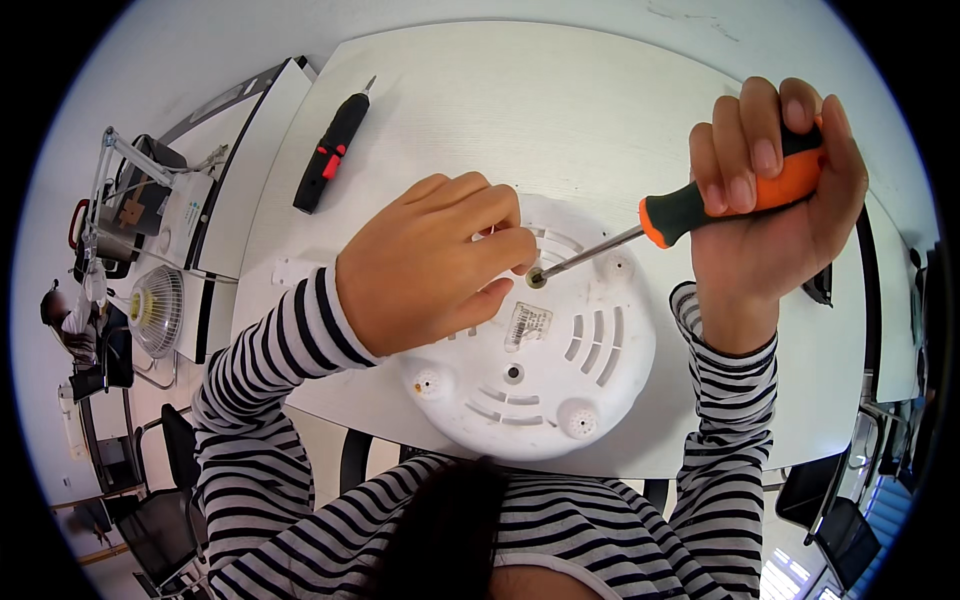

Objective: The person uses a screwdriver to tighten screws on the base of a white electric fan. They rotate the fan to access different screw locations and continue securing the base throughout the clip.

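Observation:
A round white plastic base (628, 330) with vent slots, small feet and a label lies upturned on the table in front of me. My right hand (765, 190) is wrapped round the orange and dark green handle of a screwdriver (600, 247). The metal shaft slants down to the left, its tip at a recessed screw hole (536, 278) in the base. Over the base's left part, my left hand (440, 260) is curled, thumb and forefinger close together beside that hole. Whatever these fingers hold, if anything, is hidden. Another hole (514, 373) sits nearer to me.
A black and red electric screwdriver (333, 152) lies at the table's far left. Beyond the left edge stand a fan with a round cage (157, 311), a side desk and chairs (160, 520). A dark object (820, 286) shows behind my right wrist.

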A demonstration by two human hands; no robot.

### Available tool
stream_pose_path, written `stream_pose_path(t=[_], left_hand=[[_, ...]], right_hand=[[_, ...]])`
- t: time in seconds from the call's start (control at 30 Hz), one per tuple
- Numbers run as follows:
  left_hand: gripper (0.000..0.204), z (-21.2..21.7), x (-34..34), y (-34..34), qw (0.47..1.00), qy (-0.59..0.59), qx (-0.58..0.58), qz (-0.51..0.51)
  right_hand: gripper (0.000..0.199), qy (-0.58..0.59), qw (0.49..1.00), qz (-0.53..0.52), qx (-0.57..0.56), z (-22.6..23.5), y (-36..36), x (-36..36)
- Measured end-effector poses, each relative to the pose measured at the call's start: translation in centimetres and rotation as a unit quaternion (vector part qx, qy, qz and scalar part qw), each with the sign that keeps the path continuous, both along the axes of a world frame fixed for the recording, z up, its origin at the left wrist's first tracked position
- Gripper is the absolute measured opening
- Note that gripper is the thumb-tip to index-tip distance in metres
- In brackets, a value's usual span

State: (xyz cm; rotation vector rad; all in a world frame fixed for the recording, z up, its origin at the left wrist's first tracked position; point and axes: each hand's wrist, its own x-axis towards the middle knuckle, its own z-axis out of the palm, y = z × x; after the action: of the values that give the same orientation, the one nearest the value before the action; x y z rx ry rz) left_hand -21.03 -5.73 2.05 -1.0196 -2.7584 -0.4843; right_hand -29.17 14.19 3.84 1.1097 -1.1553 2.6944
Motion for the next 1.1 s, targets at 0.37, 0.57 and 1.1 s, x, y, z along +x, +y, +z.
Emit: stream_pose_path(t=[0.37, 0.57, 1.1], left_hand=[[0.023, -0.3, -0.1, 0.1, 1.0, -0.011, -0.004, 0.006], [0.024, -0.9, -0.4, 0.1, 0.999, -0.036, -0.005, -0.01], [0.011, 0.2, -0.9, 1.8, 0.996, 0.051, -0.054, -0.059]], right_hand=[[0.02, -0.082, 0.994, 0.016, -0.075, -1.8, 1.0, -1.6], [0.023, -0.099, 0.991, 0.004, -0.094, -2.5, 1.3, -2.1], [0.017, -0.05, 0.98, 0.059, -0.184, -0.9, 8.3, -2.4]])
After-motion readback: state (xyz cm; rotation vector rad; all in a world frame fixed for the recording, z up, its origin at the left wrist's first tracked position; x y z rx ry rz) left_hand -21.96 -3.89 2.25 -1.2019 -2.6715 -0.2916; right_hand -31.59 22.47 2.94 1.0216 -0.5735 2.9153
